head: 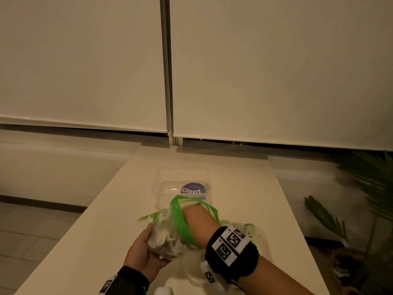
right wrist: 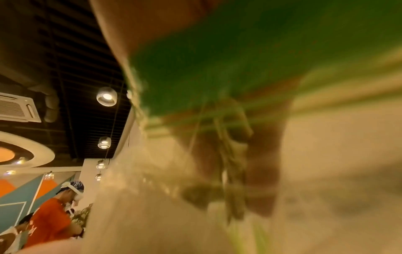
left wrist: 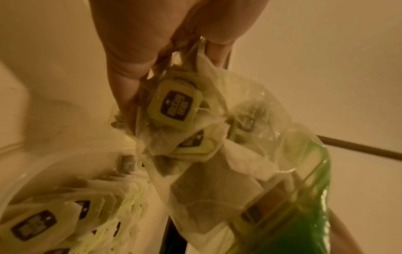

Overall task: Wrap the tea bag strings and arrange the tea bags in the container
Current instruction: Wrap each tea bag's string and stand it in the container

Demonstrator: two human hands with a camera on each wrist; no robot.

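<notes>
Pale table [head: 244, 188] under drawn blinds: left hand [head: 143, 255] gripping bagful of tea bags [left wrist: 174, 106], right hand [head: 196, 216] deep inside, grip unseen; container [head: 258, 236] alongside; fetching step, next single out one bag.

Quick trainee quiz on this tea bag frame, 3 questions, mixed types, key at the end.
1. True or false: the right hand is inside the clear plastic bag with the green zip rim.
2. What does the left hand hold? A) the bottom of the clear plastic bag, full of white paper tea bags B) the lid C) a loose string
3. Fill in: in the left wrist view, tea bags already placed stand in a row inside the clear plastic ____.

Key: 1 true; 2 A; 3 container. What the right hand's fingers grip is too blurred to tell.
</notes>
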